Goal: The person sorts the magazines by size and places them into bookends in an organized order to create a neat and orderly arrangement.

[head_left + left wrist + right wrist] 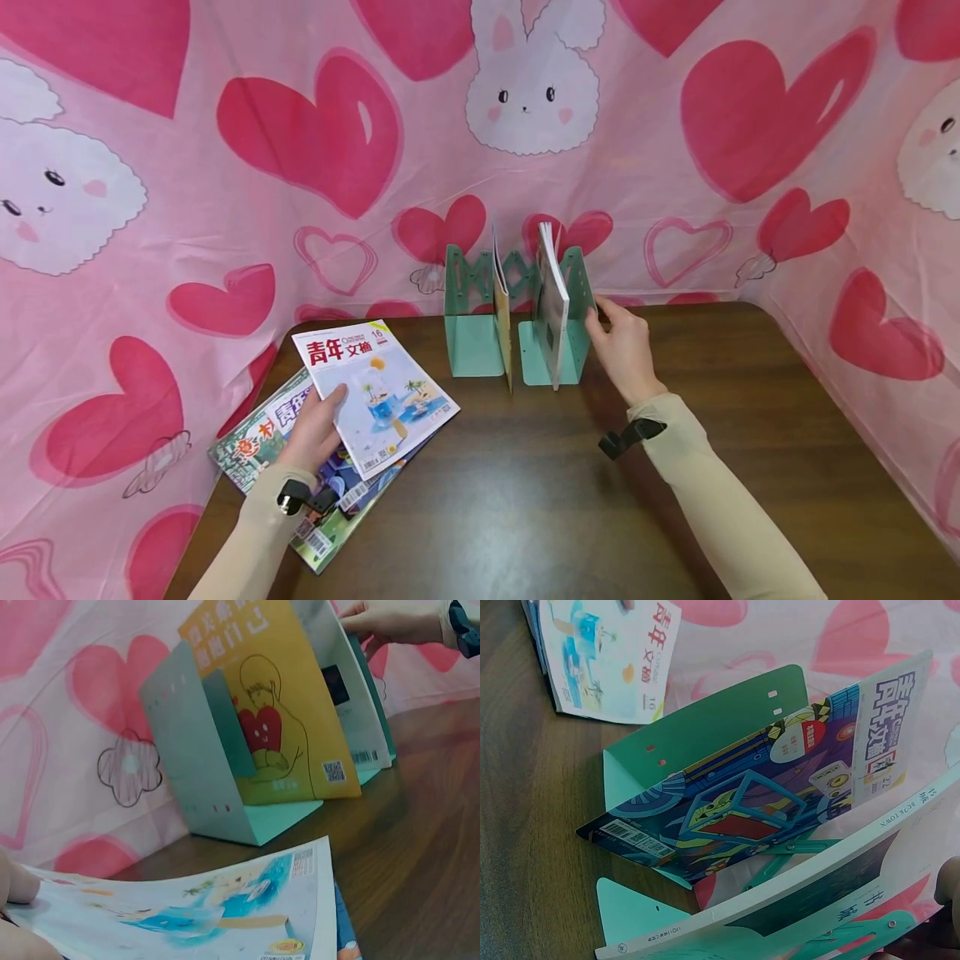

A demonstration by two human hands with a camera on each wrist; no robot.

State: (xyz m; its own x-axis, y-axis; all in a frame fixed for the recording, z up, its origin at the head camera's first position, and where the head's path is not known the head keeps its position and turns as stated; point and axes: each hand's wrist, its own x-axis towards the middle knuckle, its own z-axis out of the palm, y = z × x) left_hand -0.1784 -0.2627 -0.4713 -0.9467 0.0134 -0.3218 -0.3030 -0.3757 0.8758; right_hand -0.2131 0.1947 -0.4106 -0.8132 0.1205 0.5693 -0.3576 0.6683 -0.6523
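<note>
1. Left hand [311, 433] grips one white magazine [378, 396] numbered 16, its thumb on the cover; right hand [626, 346] pinches one end plate of the green book stand [476, 346], at the stand's right side.
2. That white magazine is left of the stand, over at least two more magazines [258, 446]; how many lie there exactly cannot be told.
3. Two end plates make up the stand's sides, joined by criss-cross bars at its back.
4. Inside it, one yellow-backed magazine [300, 690] stands mid-stand, and a pale publication [555, 317] stands near the right plate.
5. Beneath the stand is one brown counter [495, 500].
6. Behind the stand hangs pink cloth [442, 150] with hearts and three rabbit faces, seen from the head.
</note>
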